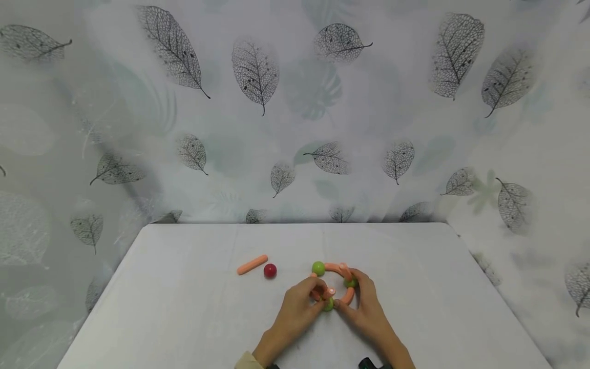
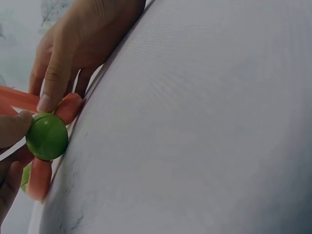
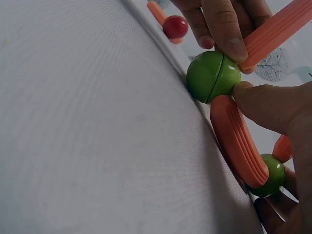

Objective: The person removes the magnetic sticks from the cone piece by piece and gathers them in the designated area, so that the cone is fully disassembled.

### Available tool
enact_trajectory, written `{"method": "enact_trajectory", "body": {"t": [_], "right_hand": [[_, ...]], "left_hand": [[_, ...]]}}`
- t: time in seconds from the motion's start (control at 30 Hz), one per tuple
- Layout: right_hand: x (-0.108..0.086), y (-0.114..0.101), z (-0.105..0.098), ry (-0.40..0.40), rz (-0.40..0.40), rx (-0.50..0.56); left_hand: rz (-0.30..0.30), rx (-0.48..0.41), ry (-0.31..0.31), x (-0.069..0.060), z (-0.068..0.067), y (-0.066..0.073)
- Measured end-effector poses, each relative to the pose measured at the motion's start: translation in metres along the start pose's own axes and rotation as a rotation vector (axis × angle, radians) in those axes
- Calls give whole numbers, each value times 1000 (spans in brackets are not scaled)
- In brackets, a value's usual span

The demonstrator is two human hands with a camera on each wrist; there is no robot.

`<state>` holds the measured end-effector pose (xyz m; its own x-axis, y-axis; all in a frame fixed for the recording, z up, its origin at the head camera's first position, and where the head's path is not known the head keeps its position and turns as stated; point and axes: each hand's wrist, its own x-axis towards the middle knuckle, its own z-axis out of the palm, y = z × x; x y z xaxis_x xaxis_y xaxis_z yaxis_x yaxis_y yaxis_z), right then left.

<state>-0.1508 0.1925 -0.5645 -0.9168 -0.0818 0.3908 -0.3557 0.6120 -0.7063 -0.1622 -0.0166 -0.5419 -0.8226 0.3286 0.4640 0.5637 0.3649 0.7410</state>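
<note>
Green balls and orange curved rods form a ring on the table. My left hand [image 1: 294, 311] pinches an orange rod [image 3: 279, 33] that slants up from the near green ball [image 1: 328, 306]. In the right wrist view, its thumb and fingers meet at that rod's lower end. My right hand [image 1: 371, 316] lies around the ring's right side, thumb against the near ball [image 3: 210, 77], fingers by the right green ball [image 3: 269, 176]. A curved rod [image 3: 237, 141] joins these two balls. Another rod [image 1: 345, 272] rises over the right ball. The back left green ball [image 1: 318, 268] is untouched.
A loose straight orange rod [image 1: 252, 265] lies left of the ring, with a red ball [image 1: 270, 271] near its right end. The white table [image 1: 184, 302] backs onto a leaf-patterned cloth [image 1: 295, 123]. A dark object [image 1: 367, 363] shows by the right wrist.
</note>
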Motion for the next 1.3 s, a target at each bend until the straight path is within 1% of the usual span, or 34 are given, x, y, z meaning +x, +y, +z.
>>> {"method": "enact_trajectory", "body": {"t": [0.23, 0.4, 0.5, 0.57, 0.63, 0.73, 0.8, 0.9, 1.0, 1.17, 1.3], "right_hand": [[4, 0, 1, 11, 4, -28], [4, 0, 1, 18, -16, -6], [7, -1, -1, 19, -13, -16], [10, -2, -3, 21, -8, -24], [13, -3, -5, 12, 11, -35], [15, -3, -5, -2, 40, -45], [14, -3, -5, -23, 86, -46], [9, -4, -3, -59, 157, -44], [2, -4, -1, -88, 199, -52], [-2, -5, -1, -72, 194, -58], [0, -5, -1, -68, 173, -51]], "left_hand": [[3, 1, 0, 4, -2, -1], [-26, -16, -2, 3, -4, -3], [-45, -5, -7, 7, -9, -2], [-53, 23, -11, 12, -15, -1], [-58, 58, -11, 17, -23, 1], [-65, 112, 2, 23, -35, -2], [-67, 156, 20, 24, -43, -5], [-89, 216, 53, 21, -56, -10], [-135, 246, 78, 15, -69, -16], [-196, 266, 128, 14, -93, -28], [-269, 285, 169, 13, -119, -37]]}}
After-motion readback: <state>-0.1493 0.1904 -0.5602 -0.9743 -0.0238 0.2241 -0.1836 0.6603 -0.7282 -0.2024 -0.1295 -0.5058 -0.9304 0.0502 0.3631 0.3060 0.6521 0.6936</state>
